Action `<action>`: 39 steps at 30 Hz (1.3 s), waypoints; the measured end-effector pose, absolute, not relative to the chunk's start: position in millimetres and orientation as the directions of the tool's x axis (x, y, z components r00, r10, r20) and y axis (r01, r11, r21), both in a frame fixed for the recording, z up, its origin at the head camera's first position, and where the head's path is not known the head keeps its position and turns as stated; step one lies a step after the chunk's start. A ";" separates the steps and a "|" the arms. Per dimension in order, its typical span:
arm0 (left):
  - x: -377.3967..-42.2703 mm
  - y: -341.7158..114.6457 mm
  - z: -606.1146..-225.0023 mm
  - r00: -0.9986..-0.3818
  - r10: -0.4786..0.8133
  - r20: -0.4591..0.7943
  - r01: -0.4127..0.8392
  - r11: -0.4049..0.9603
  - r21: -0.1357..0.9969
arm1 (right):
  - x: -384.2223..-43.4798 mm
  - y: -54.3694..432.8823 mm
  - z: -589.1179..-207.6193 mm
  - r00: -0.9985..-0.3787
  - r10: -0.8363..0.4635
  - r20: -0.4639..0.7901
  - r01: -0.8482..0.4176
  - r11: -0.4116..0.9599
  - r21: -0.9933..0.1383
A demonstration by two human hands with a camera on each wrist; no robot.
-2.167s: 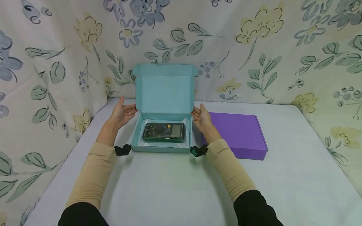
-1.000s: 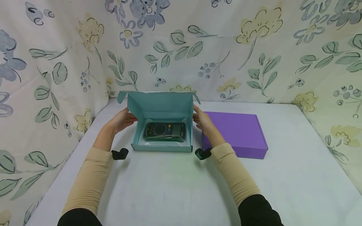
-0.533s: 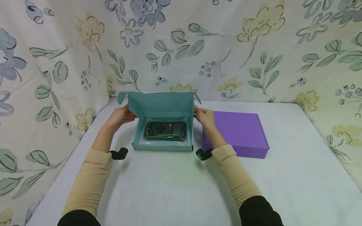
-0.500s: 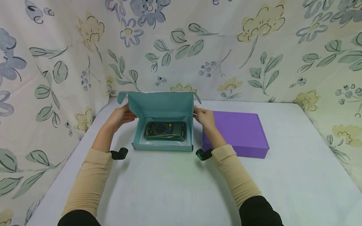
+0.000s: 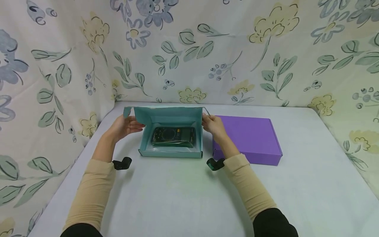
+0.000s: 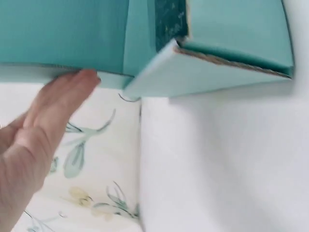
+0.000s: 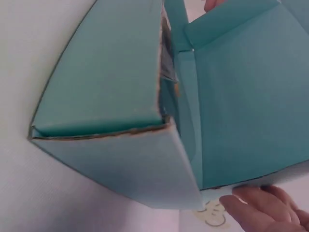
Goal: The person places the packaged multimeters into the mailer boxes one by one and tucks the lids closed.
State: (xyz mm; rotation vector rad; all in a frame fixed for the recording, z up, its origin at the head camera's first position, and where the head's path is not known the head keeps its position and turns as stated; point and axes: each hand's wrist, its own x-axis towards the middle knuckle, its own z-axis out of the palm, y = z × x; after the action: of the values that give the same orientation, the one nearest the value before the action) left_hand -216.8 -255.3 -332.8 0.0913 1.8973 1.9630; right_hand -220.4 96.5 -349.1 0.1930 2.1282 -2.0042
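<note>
A teal cardboard box stands on the table, its lid tilted forward over the back of the tray. Inside lies a dark digital multimeter in clear plastic wrap. My left hand is at the lid's left edge; in the left wrist view its straight fingers touch the lid's side from outside. On the other side, my right hand is at the lid's right edge, and the right wrist view shows its fingertips against that edge. Neither hand encloses the lid.
Just right of the teal box sits a closed purple box, partly behind my right forearm. A white cloth covers the table. Floral fabric hangs behind and at both sides. A black wrist-worn device juts from each sleeve.
The lid has swung from upright to leaning forward and has dropped a little further in the last half second. Both hands have moved with it. The multimeter and purple box have stayed put.
</note>
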 end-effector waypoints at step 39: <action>-196.1 -252.1 -354.3 -0.944 0.304 -0.131 -0.106 0.099 0.989 | -213.3 124.2 -354.8 -0.882 -0.382 -0.276 0.260 0.094 -0.961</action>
State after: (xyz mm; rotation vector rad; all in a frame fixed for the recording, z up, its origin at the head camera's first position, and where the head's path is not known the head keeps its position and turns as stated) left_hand -196.1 -252.1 -354.3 0.1964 2.0794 1.9148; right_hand -213.3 124.2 -354.8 -0.1194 1.9162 -1.8397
